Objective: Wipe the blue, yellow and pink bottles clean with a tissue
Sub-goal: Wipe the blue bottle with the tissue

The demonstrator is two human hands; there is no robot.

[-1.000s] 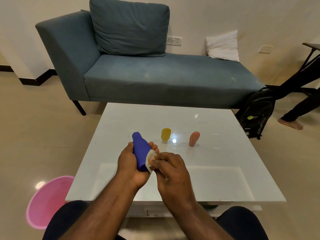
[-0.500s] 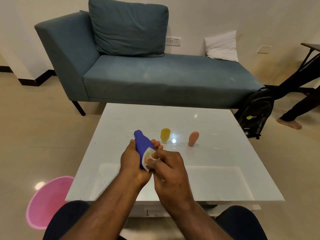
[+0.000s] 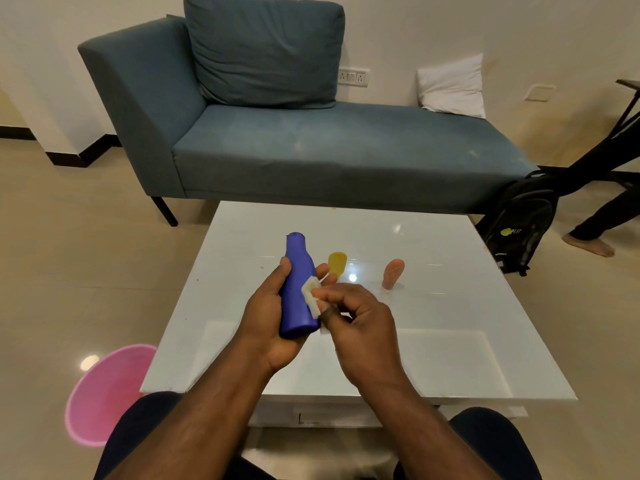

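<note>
My left hand grips the blue bottle around its lower half, above the white table, neck pointing away from me. My right hand pinches a small folded white tissue and presses it against the bottle's right side. The yellow bottle stands on the table just behind my fingers. The pink bottle stands to its right, apart from both hands.
A pink bin sits on the floor to the left of the table. A blue sofa runs behind it. A black backpack leans at the table's far right, near another person's leg and foot.
The blue bottle sits higher out of my left hand, with more of its neck showing. My right hand has slid the tissue along the bottle's side.
</note>
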